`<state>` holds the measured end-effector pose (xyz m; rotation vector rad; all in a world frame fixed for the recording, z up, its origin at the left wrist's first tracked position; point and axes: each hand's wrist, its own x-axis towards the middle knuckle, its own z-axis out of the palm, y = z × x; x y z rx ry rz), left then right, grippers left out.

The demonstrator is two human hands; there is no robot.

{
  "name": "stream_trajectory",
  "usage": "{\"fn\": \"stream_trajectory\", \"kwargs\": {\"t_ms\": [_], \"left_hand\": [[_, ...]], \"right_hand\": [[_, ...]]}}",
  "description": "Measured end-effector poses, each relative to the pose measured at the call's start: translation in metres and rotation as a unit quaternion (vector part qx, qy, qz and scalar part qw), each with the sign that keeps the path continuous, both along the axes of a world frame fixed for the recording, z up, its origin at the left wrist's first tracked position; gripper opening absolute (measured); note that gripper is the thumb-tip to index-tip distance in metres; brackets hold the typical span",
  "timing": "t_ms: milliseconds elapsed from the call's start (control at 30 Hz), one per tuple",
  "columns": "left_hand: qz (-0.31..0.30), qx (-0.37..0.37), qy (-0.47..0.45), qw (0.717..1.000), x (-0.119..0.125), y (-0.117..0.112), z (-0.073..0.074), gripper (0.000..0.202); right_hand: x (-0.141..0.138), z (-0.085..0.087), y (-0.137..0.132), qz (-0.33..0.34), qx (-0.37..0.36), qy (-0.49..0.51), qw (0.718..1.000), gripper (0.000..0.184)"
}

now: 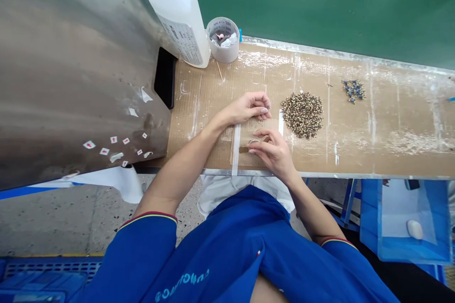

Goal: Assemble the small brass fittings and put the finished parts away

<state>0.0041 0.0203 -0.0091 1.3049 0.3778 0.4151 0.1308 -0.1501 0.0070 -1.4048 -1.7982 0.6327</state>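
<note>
My left hand [251,107] is over the cardboard-covered bench [206,123], its fingers curled inward and the thumb against them. Whatever its fingertips hold is too small to tell. Closer to the front edge is my right hand [273,152], with thumb and index finger pinched together near a small pale, rounded edge that I cannot identify. Both hands are around a taped piece of cardboard [256,160]. Just right of them lies a heap of small brass-coloured metal parts [303,114]. A smaller cluster of dark blue-and-brass parts [353,90] is farther right.
A white bottle with a blue cap [181,21] and a tape core holding scraps [223,47] stand at the back left. Beside the metal panel [88,80] is a black flat object [165,78]. A blue bin [371,222] sits below the bench at right.
</note>
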Motion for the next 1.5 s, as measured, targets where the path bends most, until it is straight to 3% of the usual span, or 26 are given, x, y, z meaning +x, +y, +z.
{"fn": "stream_trajectory", "kwargs": {"t_ms": [200, 433, 633, 800, 1000, 1200, 1333, 1500], "left_hand": [[0.007, -0.007, 0.023, 1.0, 0.0, -0.001, 0.003, 0.013], [0.011, -0.018, 0.018, 1.0, 0.002, 0.0, 0.003, 0.013], [0.021, 0.01, 0.018, 1.0, 0.002, -0.001, 0.004, 0.012], [0.019, 0.025, 0.016, 0.999, 0.002, -0.002, 0.005, 0.01], [0.017, 0.049, 0.032, 0.998, 0.003, -0.004, 0.006, 0.007], [0.014, 0.036, 0.046, 0.998, 0.003, -0.007, 0.009, 0.008], [0.014, 0.027, 0.053, 0.998, 0.003, -0.008, 0.009, 0.008], [0.016, 0.033, 0.055, 0.998, 0.004, -0.008, 0.006, 0.008]], "right_hand": [[0.009, 0.01, 0.007, -0.001, 0.034, -0.065, 0.997, 0.017], [0.009, 0.0, 0.003, 0.04, -0.049, 0.037, 0.997, 0.017], [0.017, 0.0, 0.004, -0.007, 0.002, 0.011, 1.0, 0.017], [0.017, 0.003, 0.002, 0.001, -0.022, 0.06, 0.998, 0.019], [0.019, 0.008, 0.008, -0.105, -0.045, 0.184, 0.976, 0.033], [0.036, 0.011, 0.037, -0.231, 0.07, 0.174, 0.955, 0.039], [0.038, 0.004, 0.054, -0.251, 0.123, 0.151, 0.948, 0.039], [0.038, -0.005, 0.055, -0.256, 0.113, 0.101, 0.955, 0.04]]}}
